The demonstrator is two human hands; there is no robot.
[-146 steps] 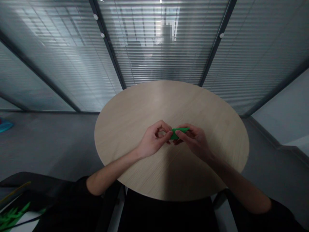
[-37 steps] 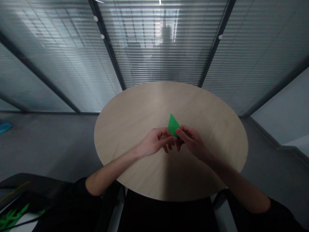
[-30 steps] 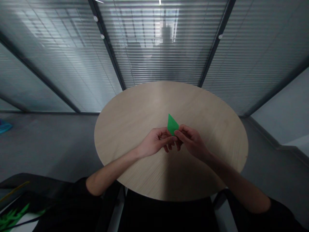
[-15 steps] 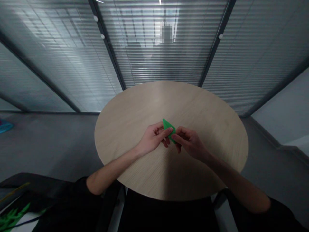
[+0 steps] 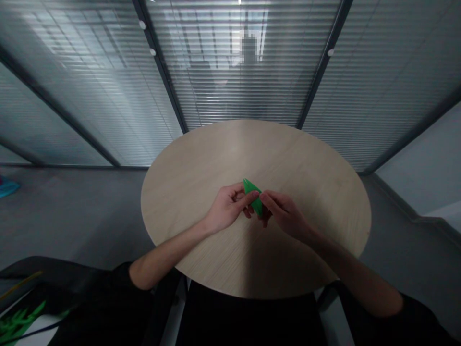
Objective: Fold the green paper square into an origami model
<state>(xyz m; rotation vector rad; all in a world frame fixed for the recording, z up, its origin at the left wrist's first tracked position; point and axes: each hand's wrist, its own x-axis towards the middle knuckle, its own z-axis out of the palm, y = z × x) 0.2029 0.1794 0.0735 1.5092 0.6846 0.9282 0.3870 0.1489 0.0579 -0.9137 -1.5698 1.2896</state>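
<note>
A small green folded paper (image 5: 253, 196), pointed and roughly triangular, is pinched above the middle of the round wooden table (image 5: 252, 144). My left hand (image 5: 228, 207) holds its left side between thumb and fingers. My right hand (image 5: 284, 209) grips its lower end with thumb and forefinger. The fingertips of both hands nearly meet at the paper, and the fingers hide part of its lower half.
Glass partitions with slatted blinds (image 5: 237, 86) stand beyond the table, above a grey floor (image 5: 72, 211). A dark chair back or bag (image 5: 54, 288) with green leaves sits at lower left. A teal object (image 5: 5, 176) lies at the left edge.
The green paper has turned, its point now aiming up and left instead of straight up, and it sits slightly lower and leftward. Both hands have drawn closer around it.
</note>
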